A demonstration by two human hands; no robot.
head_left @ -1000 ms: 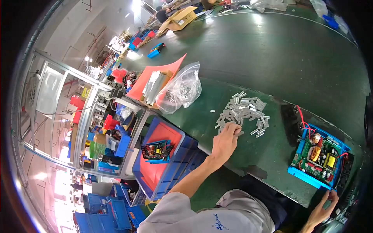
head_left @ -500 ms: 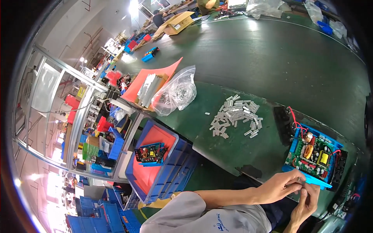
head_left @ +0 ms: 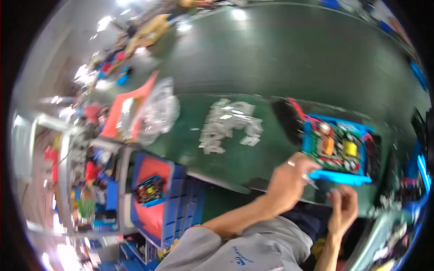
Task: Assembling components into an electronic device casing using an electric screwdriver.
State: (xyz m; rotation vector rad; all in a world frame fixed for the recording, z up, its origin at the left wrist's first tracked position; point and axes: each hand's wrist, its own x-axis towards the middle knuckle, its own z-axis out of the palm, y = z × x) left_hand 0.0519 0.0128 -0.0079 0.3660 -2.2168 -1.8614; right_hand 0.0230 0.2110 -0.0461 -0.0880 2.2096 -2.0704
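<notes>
My left hand [head_left: 289, 179] is closed at the near left corner of a blue open case. Between its fingertips a small silvery metal piece [head_left: 310, 181] shows, blurred by motion. My right hand [head_left: 344, 207] is apart from it, just below the case's near edge, with fingers curled in a pinch; what they hold, if anything, is too blurred to name. The blue case [head_left: 341, 176] contains a green circuit board [head_left: 332, 153] with coils, an orange part and a yellow transformer [head_left: 349, 148]. Red wires [head_left: 296, 108] run from its far left corner to a black end panel [head_left: 288, 118].
Many small silvery metal pieces [head_left: 231, 119] lie heaped left of the case. Farther left are a clear plastic bag [head_left: 160, 113] and an orange-lined box [head_left: 118, 113]. A blue crate [head_left: 169, 180] beside the bench bears another board assembly [head_left: 150, 191]. Wired parts [head_left: 409, 183] sit at far right.
The hands, together at the case's near edge before, have parted; the left now shows a silvery piece at its fingertips. The whole view has shifted, so the bench items appear farther left.
</notes>
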